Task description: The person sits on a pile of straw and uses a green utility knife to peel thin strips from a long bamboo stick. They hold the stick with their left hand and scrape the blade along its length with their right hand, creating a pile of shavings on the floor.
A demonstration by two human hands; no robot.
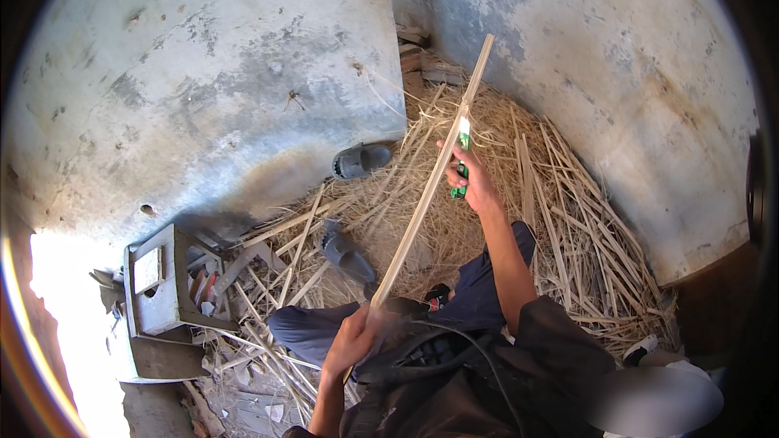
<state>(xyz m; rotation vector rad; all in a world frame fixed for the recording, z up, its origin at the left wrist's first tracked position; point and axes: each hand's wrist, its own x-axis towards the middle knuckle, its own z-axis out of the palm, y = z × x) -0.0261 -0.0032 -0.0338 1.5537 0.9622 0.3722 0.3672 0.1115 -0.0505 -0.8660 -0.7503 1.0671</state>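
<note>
A long, pale bamboo or wooden strip (pixel 419 212) slants from my lap up toward the far wall. My left hand (pixel 351 338) is closed around its near end, by my left knee. Farther along, my right hand (pixel 475 178) grips a green utility knife (pixel 461 164), its fingers also reaching the strip. The knife's bright blade end lies against or right beside the strip; exact contact is too small to tell. Thin shavings curl from the strip just beyond the blade.
Shavings (pixel 507 138) and loose strips (pixel 600 235) cover the floor around me. Two grey slippers lie ahead, one by the wall (pixel 361 161), one nearer (pixel 347 256). A worn wooden box (pixel 159 284) stands at left. Stained walls (pixel 268 65) enclose the corner. A blurred pale shape (pixel 653 401) sits lower right.
</note>
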